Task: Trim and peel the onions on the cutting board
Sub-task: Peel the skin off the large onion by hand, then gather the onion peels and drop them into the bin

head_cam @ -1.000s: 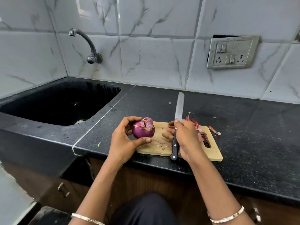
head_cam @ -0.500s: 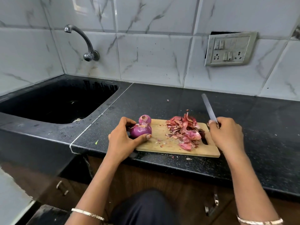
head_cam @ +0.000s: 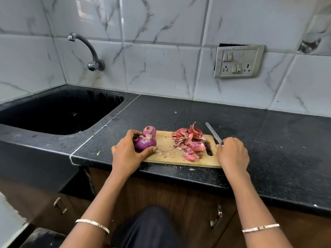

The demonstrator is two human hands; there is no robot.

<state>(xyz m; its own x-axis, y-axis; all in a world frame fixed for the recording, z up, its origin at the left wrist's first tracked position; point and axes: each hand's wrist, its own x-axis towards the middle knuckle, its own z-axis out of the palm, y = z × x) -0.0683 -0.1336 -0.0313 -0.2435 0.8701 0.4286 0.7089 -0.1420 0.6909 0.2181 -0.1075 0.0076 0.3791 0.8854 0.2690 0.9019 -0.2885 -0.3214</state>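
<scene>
Glossy round onion (head_cam: pixel 145 143) in left hand (head_cam: pixel 126 155)

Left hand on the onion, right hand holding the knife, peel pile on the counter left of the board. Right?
Not quite. The head view shows the peel pile on the board itself, right half. Left hand on the onion and right hand holding the knife are correct.

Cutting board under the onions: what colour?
Light tan wood, the rectangular wooden cutting board; head view, the only one.
</scene>
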